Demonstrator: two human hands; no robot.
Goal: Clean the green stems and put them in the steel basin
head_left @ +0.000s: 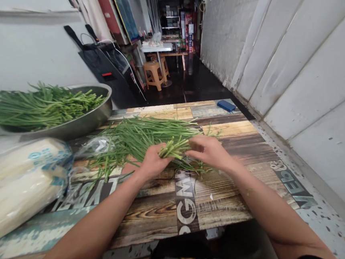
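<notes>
A bunch of garlic chives (175, 146) is gripped in my left hand (154, 160), its pale stalk ends pointing right. My right hand (208, 151) is curled beside those ends, with a gap between thumb and fingers. Its fingertips are at the stalks, and I see nothing held in it. Under and behind both hands, a loose pile of garlic chives (148, 131) spreads over the wood-patterned table (227, 198). Small trimmings lie near the right hand.
At the left, a metal bowl (101, 113) holds more chives. Plastic-wrapped white packages (25, 185) lie in front of it. A small blue box (226, 106) sits at the table's far edge. Beyond are an orange stool (153, 74) and a white table (164, 47).
</notes>
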